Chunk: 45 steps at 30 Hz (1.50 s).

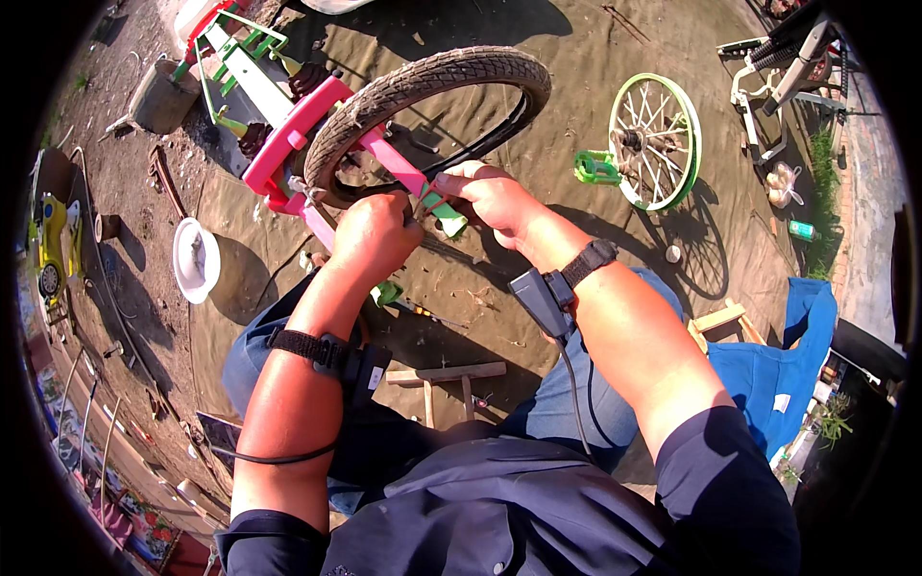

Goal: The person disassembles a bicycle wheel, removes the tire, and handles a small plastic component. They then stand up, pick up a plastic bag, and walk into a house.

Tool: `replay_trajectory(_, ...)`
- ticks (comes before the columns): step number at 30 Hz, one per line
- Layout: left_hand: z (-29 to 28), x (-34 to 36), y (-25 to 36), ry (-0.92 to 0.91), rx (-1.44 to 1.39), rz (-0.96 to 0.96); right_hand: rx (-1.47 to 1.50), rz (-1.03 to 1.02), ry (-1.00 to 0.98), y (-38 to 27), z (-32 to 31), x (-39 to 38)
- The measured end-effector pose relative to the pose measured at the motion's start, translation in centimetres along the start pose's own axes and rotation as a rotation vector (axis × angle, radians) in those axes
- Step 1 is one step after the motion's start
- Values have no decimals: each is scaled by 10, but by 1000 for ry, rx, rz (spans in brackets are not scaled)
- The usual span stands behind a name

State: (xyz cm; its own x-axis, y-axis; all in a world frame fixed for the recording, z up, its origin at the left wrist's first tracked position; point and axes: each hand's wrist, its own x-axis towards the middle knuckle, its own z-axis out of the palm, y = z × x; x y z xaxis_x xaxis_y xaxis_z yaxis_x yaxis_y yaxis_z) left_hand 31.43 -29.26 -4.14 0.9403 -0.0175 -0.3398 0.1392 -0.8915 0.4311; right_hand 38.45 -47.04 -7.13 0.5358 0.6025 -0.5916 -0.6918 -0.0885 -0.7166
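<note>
From where I stand, two bare hands are at work in the upper middle of the frame, at the low end of a pink bar (392, 158) with a green tip (449, 221). The left hand (377, 233) shows its back; its fingers are bent inward and mostly hidden, so I cannot tell how tightly they are closed or what they hold. The right hand (492, 200) comes from the other side, thumb and forefinger drawn near together just beside the end of the bar; whether they pinch it, I cannot tell. A dark tyre (427, 72) stands tilted around the bar, in the upper middle of the frame, and the bar joins a wider pink part (300, 134) at upper left. Each forearm wears a black strap (589, 261). A spoked wheel (632, 140) with a green rim is at upper right, a green plastic piece (597, 167) just beside it. A white bowl (194, 285) sits at left, a wooden stool (447, 372) at lower middle, and a blue cloth (768, 384) lies at lower right.
</note>
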Motion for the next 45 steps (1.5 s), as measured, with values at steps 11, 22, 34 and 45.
replay_trajectory(11,0,0,-2,-34,-103,-28,87,158,-15,-1,-1,2)
replay_trajectory(22,6,-5,6,-30,-131,-19,120,140,102,6,4,11)
replay_trajectory(34,6,-13,11,-69,-315,-66,9,65,93,5,5,12)
replay_trajectory(45,-2,-17,19,-207,-746,-200,-60,41,102,5,3,11)
